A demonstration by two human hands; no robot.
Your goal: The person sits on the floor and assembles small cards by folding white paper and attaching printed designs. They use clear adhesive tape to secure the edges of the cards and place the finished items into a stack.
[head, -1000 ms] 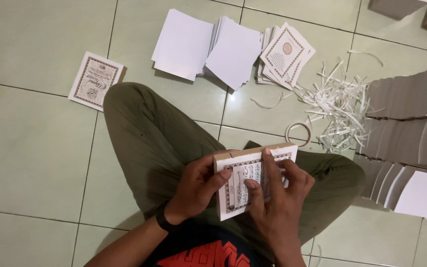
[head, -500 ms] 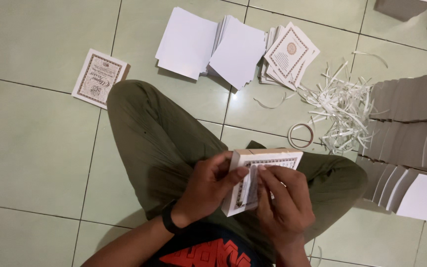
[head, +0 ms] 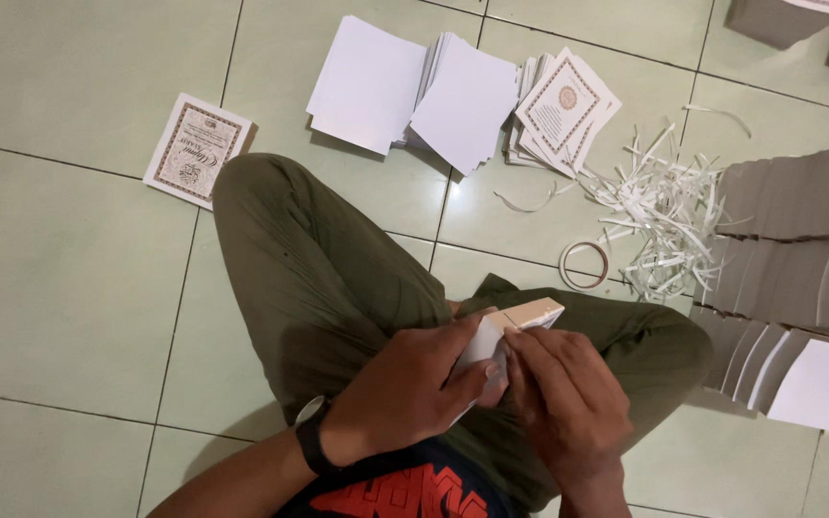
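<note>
I sit cross-legged on a tiled floor in olive trousers. Both hands hold a small white booklet [head: 518, 321] over my lap, turned edge-on so its printed cover is hidden. My left hand [head: 405, 393], with a black watch at the wrist, grips its lower left side. My right hand [head: 563, 403] pinches its near edge with thumb and forefinger. The two hands touch each other at the booklet.
On the floor lie a printed cover sheet [head: 196, 149] at left, stacks of blank white sheets [head: 414, 91], a pile of printed covers [head: 563, 105], white paper trimmings [head: 659, 216], a tape roll [head: 584, 265], and fanned grey-backed card stacks [head: 798, 278] at right.
The booklet has been turned from face-up, with its bordered cover showing, to edge-on. Both hands have closed in over it and hide most of it.
</note>
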